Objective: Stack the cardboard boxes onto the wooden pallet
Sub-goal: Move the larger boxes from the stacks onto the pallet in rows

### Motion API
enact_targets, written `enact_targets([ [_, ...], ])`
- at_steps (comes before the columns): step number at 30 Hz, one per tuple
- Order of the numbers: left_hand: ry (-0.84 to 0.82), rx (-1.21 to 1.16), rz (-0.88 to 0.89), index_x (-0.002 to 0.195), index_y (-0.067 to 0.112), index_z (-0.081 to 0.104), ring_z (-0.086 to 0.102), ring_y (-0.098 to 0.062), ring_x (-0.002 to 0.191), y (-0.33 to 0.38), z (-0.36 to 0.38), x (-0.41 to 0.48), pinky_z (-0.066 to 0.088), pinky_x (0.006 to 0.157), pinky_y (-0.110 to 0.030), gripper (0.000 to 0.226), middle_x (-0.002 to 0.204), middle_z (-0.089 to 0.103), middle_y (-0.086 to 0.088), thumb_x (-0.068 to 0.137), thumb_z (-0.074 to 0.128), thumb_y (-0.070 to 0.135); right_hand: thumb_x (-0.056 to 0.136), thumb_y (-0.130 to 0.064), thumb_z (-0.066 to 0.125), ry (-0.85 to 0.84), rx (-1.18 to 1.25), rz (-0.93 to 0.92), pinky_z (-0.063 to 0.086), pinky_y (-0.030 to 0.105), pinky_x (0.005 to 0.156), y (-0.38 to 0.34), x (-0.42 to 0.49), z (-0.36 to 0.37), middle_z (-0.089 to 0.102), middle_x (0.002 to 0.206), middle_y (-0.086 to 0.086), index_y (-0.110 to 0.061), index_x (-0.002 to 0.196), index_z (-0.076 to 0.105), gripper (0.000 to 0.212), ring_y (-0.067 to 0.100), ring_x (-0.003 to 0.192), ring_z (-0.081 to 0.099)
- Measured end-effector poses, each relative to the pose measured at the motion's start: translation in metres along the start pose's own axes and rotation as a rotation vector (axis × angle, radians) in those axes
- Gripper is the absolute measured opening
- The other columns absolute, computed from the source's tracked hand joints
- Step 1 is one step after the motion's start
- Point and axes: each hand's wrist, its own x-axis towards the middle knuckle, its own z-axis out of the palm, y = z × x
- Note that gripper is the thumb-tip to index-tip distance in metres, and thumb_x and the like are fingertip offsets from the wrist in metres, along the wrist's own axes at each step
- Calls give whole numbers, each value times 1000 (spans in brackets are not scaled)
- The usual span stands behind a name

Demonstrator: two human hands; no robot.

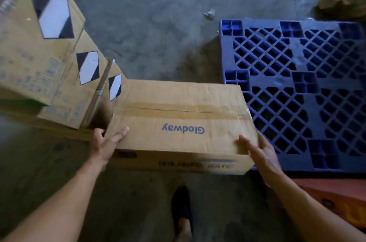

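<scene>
Left hand (106, 142) grips box (178, 119) at left corner, thumb on top. Right hand (259, 152) flat, fingers straight, pressing right end. Blue pallet (228, 57) just beside, on floor (158, 14).

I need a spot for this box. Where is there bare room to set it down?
The blue pallet, right of the box, looks bare. The floor beyond the box is mostly free. The left is crowded: stacked boxes stand by its end.

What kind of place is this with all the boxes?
Probably a warehouse or loading area. Big cardboard boxes are stacked up, a blue grid pallet lies on the bare concrete floor, and the left hand and right hand hold another taped box.
</scene>
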Motion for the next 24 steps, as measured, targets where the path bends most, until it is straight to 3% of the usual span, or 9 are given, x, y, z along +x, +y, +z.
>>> enact_targets([
  [3, -16, -84, 16, 139, 8, 44, 57, -30, 112, -6, -10, -56, 48, 89, -38, 107, 128, 58, -13, 54, 83, 59, 68, -65, 73, 2, 33, -39, 59, 42, 78, -4, -29, -30, 61, 118, 0, -34, 150, 35, 96, 22, 92, 70],
  [5, -37, -151, 35, 151, 17, 37, 54, -24, 121, -14, -20, -101, 43, 97, -33, 106, 139, 55, -10, 64, 87, 51, 68, -65, 74, -11, 45, -79, 57, 44, 84, -2, -54, -47, 56, 123, 1, -33, 151, 35, 97, 21, 96, 66],
  [8, -19, -218, 92, 152, 26, 35, 53, -16, 114, -28, -39, -171, 40, 91, -27, 92, 137, 57, -4, 74, 82, 41, 72, -61, 75, -31, 79, -157, 55, 46, 89, 4, -96, -74, 54, 132, 7, -30, 151, 37, 93, 23, 103, 62],
  [12, 26, -343, 129, 154, 26, 29, 52, -14, 110, -54, -71, -280, 43, 80, -22, 94, 137, 54, -2, 76, 80, 36, 73, -61, 76, -109, 90, -258, 47, 53, 103, 15, -158, -108, 55, 138, 10, -28, 147, 44, 87, 31, 115, 59],
  [14, 44, -435, 109, 155, 30, 25, 51, -21, 120, -74, -91, -336, 45, 96, -35, 105, 143, 51, -6, 67, 82, 43, 71, -62, 76, -159, 78, -324, 50, 51, 98, 17, -195, -120, 63, 128, 6, -36, 132, 58, 69, 28, 109, 63],
  [16, 65, -487, 91, 155, 36, 21, 44, -29, 131, -95, -113, -386, 33, 109, -52, 113, 148, 44, -6, 60, 81, 52, 70, -61, 74, -221, 65, -405, 52, 48, 92, 13, -233, -126, 65, 116, -2, -43, 122, 60, 57, 23, 102, 63],
  [19, 159, -563, 107, 154, 37, 21, 50, -28, 124, -128, -153, -450, 37, 108, -53, 119, 147, 48, -8, 54, 84, 55, 73, -59, 72, -317, 6, -489, 47, 56, 100, 5, -286, -121, 55, 121, 0, -35, 141, 47, 76, 29, 111, 57],
  [24, 351, -690, 138, 154, 35, 26, 50, -31, 128, -175, -225, -530, 38, 104, -61, 125, 148, 47, -7, 48, 90, 54, 76, -57, 70, -441, -41, -666, 46, 51, 102, -21, -376, -86, 53, 120, -1, -32, 142, 45, 75, 21, 102, 54],
])
